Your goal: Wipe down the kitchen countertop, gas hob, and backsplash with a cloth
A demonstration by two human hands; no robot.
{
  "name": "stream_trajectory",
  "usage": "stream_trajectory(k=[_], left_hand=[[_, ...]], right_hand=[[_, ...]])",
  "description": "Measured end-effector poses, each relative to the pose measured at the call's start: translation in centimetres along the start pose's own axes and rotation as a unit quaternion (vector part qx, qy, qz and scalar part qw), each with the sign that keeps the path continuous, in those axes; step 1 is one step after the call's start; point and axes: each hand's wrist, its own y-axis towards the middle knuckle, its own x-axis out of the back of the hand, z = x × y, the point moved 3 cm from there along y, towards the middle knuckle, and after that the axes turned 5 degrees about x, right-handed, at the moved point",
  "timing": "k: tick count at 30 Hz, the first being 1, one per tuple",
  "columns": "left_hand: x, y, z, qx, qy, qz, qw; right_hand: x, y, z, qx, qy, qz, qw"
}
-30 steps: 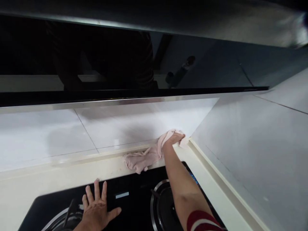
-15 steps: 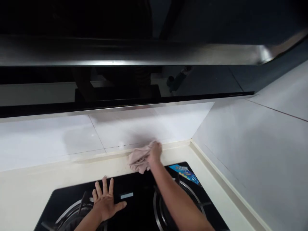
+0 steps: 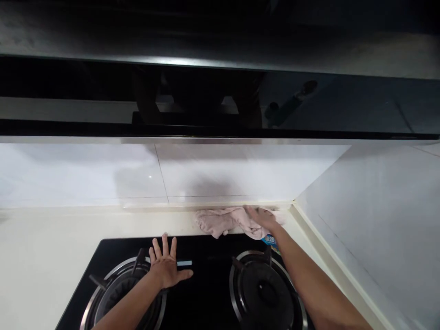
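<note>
Although blur leaves its closure and hold uncertain, right hand (image 3: 264,218) touches crumpled pink cloth (image 3: 220,221), right of centre. Left hand (image 3: 167,270), splayed wide, empty, rests on glossy black cooktop (image 3: 206,293).

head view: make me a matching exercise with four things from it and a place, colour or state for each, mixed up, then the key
Column one
1. cloth
2. left hand
3. right hand
4. sticker

Column two
A. on the cloth
B. blue, only partly visible
C. pale pink, lying between the wall and the burners
D. spread wide over the black cooktop

Right pairs
1-C
2-D
3-A
4-B
</note>
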Motion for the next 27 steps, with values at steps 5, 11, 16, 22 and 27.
stream_trajectory(k=[5, 11, 16, 22, 27], left_hand=[[-0.5, 0.3, 0.1, -0.012, -0.014, -0.012, 1.000], [-0.8, 0.5, 0.1, -0.013, -0.026, -0.018, 0.999], [0.0, 0.0, 0.1, -0.019, -0.019, 0.006, 1.000], [3.9, -2.6, 2.0, -0.116, -0.114, 0.046, 0.986], [7.8, -5.3, 13.4, -0.166, -0.256, -0.149, 0.941]], right_hand=[[-5.1, -2.1, 7.7, 0.007, 0.002, 0.065, 0.998], [-10.5, -8.7, 19.8, 0.226, 0.026, 0.051, 0.972], [-10.2, -10.3, 23.1, 0.362, 0.014, 0.079, 0.929], [-3.8, -7.9, 8.3, 0.273, -0.078, 0.082, 0.955], [-1.9, -5.8, 1.3, 0.161, -0.149, 0.076, 0.973]])
